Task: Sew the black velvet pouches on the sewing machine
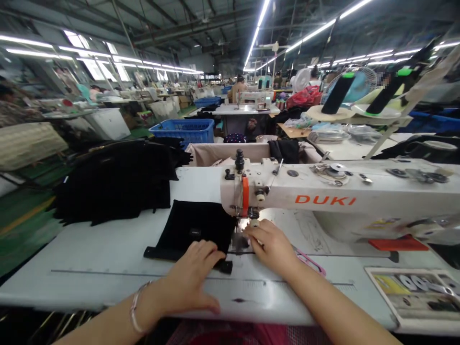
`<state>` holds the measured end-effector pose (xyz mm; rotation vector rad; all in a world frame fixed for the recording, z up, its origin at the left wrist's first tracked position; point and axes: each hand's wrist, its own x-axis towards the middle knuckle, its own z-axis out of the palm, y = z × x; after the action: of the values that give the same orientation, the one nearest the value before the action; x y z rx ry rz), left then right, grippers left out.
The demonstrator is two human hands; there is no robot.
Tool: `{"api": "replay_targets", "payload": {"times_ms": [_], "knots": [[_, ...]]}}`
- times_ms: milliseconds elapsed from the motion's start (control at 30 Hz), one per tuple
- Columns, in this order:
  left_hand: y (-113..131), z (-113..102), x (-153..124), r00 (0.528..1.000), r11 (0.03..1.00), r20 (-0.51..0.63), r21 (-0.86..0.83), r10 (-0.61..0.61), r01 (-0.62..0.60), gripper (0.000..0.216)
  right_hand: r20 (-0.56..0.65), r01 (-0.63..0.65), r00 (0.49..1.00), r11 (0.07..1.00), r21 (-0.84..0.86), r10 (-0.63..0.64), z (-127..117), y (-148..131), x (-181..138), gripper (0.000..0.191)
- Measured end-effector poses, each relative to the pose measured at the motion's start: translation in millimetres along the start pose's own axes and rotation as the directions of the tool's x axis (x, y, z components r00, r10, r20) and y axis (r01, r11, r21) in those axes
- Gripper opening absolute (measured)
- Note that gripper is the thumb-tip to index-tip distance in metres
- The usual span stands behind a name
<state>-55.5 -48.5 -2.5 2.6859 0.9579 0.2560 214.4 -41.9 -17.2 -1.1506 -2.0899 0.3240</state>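
A black fabric piece point(201, 220) with a small dark label and a folded strip along its near edge lies on the sewing machine bed, left of the needle. My left hand point(192, 278) rests its fingertips on that near edge, fingers stretched out and thumb spread away. Beside the needle and presser foot of the white sewing machine point(280, 189), my right hand point(269, 242) has its fingers bent together in a pinch. Whatever they hold, if anything, is hidden. Pink thread snips point(311, 262) lie partly behind my right forearm.
A stack of black fabric pieces point(118, 177) covers the table's left back. Behind the machine stand a cloth-lined bin point(223, 152) and a blue basket point(183, 129). Black thread cones point(338, 93) stand at the right. A tray of small parts point(406, 299) sits at the right front.
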Motion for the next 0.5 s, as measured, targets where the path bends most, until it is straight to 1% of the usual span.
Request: {"api": "replay_targets", "payload": {"times_ms": [33, 67, 100, 133, 167, 200, 233, 267, 300, 333, 367, 400, 467, 500], "knots": [[8, 0, -20, 0.999, 1.000, 0.042, 0.005, -0.009, 0.009, 0.076, 0.031, 0.018, 0.999, 1.000, 0.024, -0.019, -1, -9, -2, 0.030], [15, -1, -37, 0.998, 1.000, 0.066, 0.002, -0.018, 0.018, 0.057, 0.064, 0.038, 0.997, 0.998, 0.052, -0.042, -2, -20, -4, 0.035], [23, -4, -52, 0.997, 0.999, 0.066, -0.019, -0.030, 0.031, 0.039, 0.098, 0.058, 0.993, 0.995, 0.087, -0.067, -1, -33, -6, 0.041], [29, -8, -63, 0.998, 0.997, 0.043, -0.061, -0.044, 0.046, 0.029, 0.133, 0.071, 0.987, 0.989, 0.131, -0.089, 0, -47, -8, 0.048], [35, -15, -71, 0.997, 0.990, 0.001, -0.123, -0.076, 0.075, 0.025, 0.161, 0.073, 0.981, 0.980, 0.184, -0.104, 2, -61, -9, 0.052], [41, -24, -76, 0.989, 0.971, -0.046, -0.202, -0.138, 0.126, 0.021, 0.183, 0.061, 0.977, 0.968, 0.242, -0.107, 4, -76, -9, 0.052], [45, -35, -78, 0.970, 0.937, -0.085, -0.291, -0.229, 0.196, 0.014, 0.197, 0.032, 0.976, 0.954, 0.299, -0.094, 5, -89, -9, 0.047], [50, -46, -78, 0.936, 0.881, -0.103, -0.386, -0.337, 0.274, 0.008, 0.204, -0.013, 0.977, 0.935, 0.354, -0.064, 6, -101, -9, 0.036], [53, -58, -78, 0.893, 0.803, -0.090, -0.485, -0.441, 0.347, 0.009, 0.208, -0.064, 0.978, 0.914, 0.401, -0.022, 6, -111, -8, 0.021], [57, -68, -77, 0.851, 0.707, -0.053, -0.584, -0.523, 0.398, 0.014, 0.211, -0.112, 0.977, 0.892, 0.438, 0.019, 4, -118, -6, 0.007], [61, -77, -77, 0.819, 0.603, -0.003, -0.678, -0.574, 0.421, 0.019, 0.220, -0.152, 0.974, 0.871, 0.467, 0.053, 2, -124, -5, 0.006], [64, -84, -76, 0.804, 0.501, 0.046, -0.760, -0.593, 0.413, 0.022, 0.233, -0.185, 0.970, 0.851, 0.491, 0.076, 0, -127, -4, 0.011], [70, -90, -78, 0.799, 0.326, 0.110, -0.873, -0.591, 0.362, 0.027, 0.262, -0.219, 0.961, 0.824, 0.523, 0.090, -6, -131, -4, 0.015], [73, -91, -79, 0.798, 0.263, 0.127, -0.903, -0.590, 0.338, 0.027, 0.276, -0.230, 0.957, 0.816, 0.531, 0.091, -9, -132, -4, 0.017]]}}
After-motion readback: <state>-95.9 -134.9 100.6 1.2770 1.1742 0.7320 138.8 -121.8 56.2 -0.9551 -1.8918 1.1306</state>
